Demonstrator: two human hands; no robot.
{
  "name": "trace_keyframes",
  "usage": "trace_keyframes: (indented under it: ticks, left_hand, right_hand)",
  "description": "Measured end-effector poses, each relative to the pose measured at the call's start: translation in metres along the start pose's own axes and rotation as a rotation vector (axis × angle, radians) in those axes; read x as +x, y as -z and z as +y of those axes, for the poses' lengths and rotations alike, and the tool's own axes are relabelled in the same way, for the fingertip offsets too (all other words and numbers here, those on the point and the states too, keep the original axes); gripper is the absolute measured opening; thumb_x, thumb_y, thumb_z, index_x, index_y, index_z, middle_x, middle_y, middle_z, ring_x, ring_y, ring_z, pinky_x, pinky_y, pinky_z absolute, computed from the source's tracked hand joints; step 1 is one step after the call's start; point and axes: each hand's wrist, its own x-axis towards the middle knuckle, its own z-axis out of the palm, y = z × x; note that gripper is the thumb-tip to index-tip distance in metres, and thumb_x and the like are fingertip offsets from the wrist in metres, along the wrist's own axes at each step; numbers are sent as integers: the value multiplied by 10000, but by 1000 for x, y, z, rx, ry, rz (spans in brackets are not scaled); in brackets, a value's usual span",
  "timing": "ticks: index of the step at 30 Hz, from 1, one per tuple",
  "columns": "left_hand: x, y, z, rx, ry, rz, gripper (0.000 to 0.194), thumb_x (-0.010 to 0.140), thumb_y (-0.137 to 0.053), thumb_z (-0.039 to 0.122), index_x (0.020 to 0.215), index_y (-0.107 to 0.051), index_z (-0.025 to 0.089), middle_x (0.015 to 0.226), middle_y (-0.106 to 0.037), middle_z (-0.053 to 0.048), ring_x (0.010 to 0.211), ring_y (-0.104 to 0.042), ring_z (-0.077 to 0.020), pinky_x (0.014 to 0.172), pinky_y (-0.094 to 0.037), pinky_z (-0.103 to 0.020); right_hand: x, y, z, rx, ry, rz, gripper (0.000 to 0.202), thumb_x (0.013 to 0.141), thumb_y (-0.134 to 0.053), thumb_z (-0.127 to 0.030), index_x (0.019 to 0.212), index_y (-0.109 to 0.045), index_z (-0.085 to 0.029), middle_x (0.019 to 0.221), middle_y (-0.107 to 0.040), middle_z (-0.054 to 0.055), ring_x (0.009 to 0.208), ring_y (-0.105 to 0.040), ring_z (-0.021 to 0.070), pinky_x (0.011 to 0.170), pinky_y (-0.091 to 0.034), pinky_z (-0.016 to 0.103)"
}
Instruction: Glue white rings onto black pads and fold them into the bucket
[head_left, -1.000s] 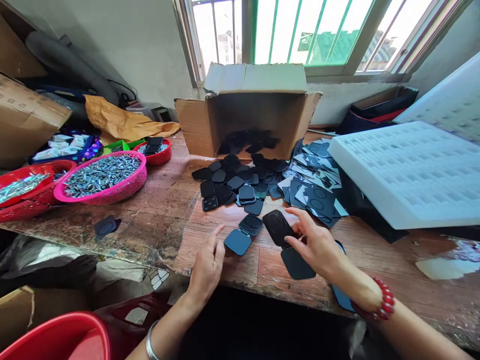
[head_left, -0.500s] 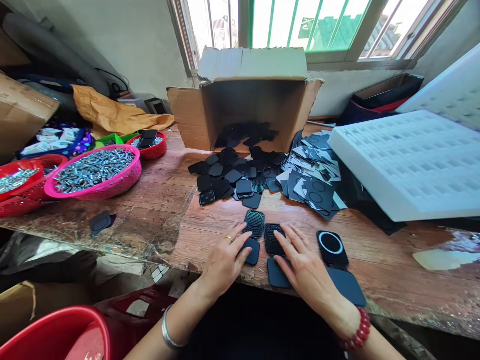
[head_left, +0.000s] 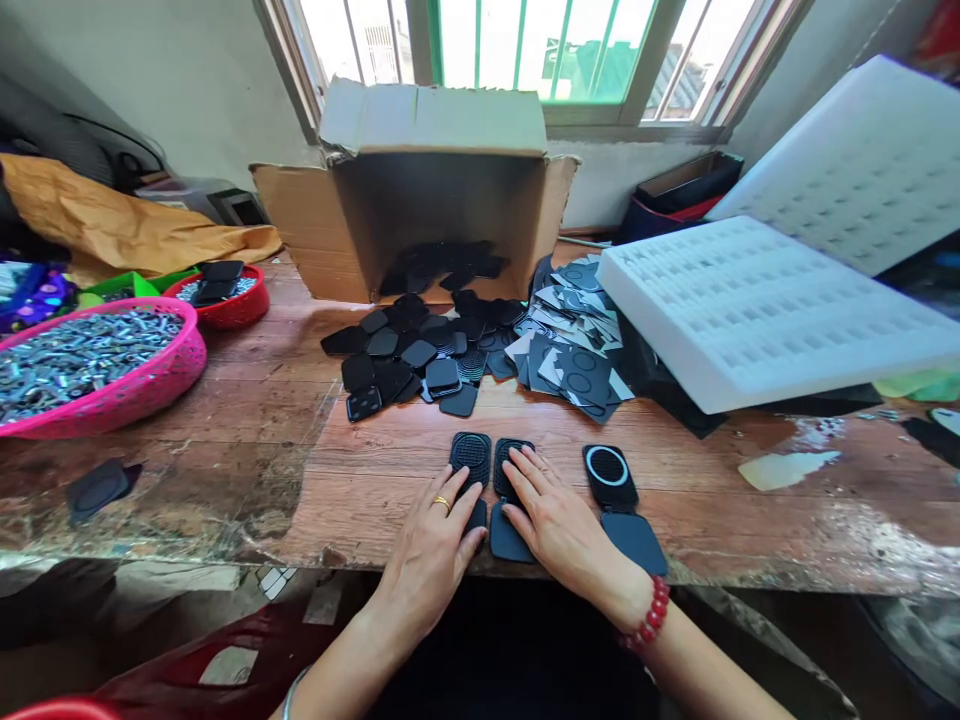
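Three black hinged two-panel pieces lie unfolded in a row near the table's front edge. My left hand (head_left: pixel 429 548) rests palm down with fingers spread, its fingertips on the left hinged piece (head_left: pixel 470 449), whose upper panel has a ribbed round pattern. On the middle hinged piece (head_left: pixel 511 538) my right hand (head_left: pixel 556 518) lies flat, fingers outstretched and covering much of the upper panel. Neither hand grasps anything. To the right, untouched, is the right hinged piece (head_left: pixel 637 542) with a white ring on its upper panel.
Behind them, loose black square plates (head_left: pixel 382 343) spill from an open cardboard box (head_left: pixel 289 230). Ring-printed sheets (head_left: pixel 581 375) are heaped beside a white foam tray (head_left: pixel 720 385). At left stand a pink basket (head_left: pixel 196 352) of small metal parts and a red basket (head_left: pixel 259 297).
The view has swung right, so the table's contents appear further left. Both hands have shifted slightly onto the upper panels, the right one covering more of the middle piece.
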Motion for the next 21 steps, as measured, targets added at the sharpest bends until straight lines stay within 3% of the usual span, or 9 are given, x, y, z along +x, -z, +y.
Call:
trace_keyframes:
  ticks: [5, 7, 10, 12, 16, 21]
  left_hand:
    - [5, 4, 1, 30, 4, -5, 441, 889, -621, 223, 1325, -565, 192, 1424, -547, -125, 1351, -467, -324, 1103, -419, -540]
    - [8, 7, 4, 21, 1, -8, 421, 901, -608, 228, 1317, -570, 176, 1441, -527, -136, 1372, -442, -312, 1111, -415, -521]
    - [14, 10, 13, 3, -39, -31, 439, 908, -603, 225, 1342, -550, 182, 1480, -485, -128, 1415, -375, -299, 1119, -408, -509]
    - [18, 9, 19, 5, -75, -59, 506, 890, -640, 238, 1379, -518, 203, 1501, -462, -117, 1427, -350, -309, 1113, -409, -526]
    - [21, -1, 26, 56, -109, -107, 613, 818, -738, 308, 1386, -522, 232, 1492, -472, -116, 1398, -388, -352, 1087, -416, -576]
    - [18, -13, 27, 157, -71, -38, 561, 829, -717, 353, 1352, -569, 215, 1439, -530, -140, 1355, -445, -379, 1073, -413, -609]
  right_hand:
    - [-8, 13, 7, 118, -53, 85, 497, 941, -517, -243, 1406, -480, -71, 1496, -434, 206, 1399, -393, 308, 1088, -442, 503]
    - [-16, 24, 19, 130, -94, 151, 452, 959, -478, -228, 1388, -491, -84, 1452, -486, 204, 1358, -447, 296, 1068, -459, 500]
    - [-31, 38, 47, 87, -178, 215, 306, 960, -469, -233, 1187, -629, -105, 1173, -659, 187, 1119, -607, 304, 944, -526, 507]
    - [-41, 44, 67, 59, -234, 227, 243, 946, -492, -251, 1047, -672, -122, 1012, -691, 162, 977, -634, 306, 854, -543, 498]
    - [-51, 52, 93, 48, -297, 216, 200, 924, -507, -244, 945, -681, -147, 898, -701, 130, 872, -637, 287, 774, -534, 443]
    - [-36, 57, 109, 31, -330, 205, 156, 908, -523, -213, 871, -671, -185, 868, -703, 93, 858, -637, 257, 766, -526, 390]
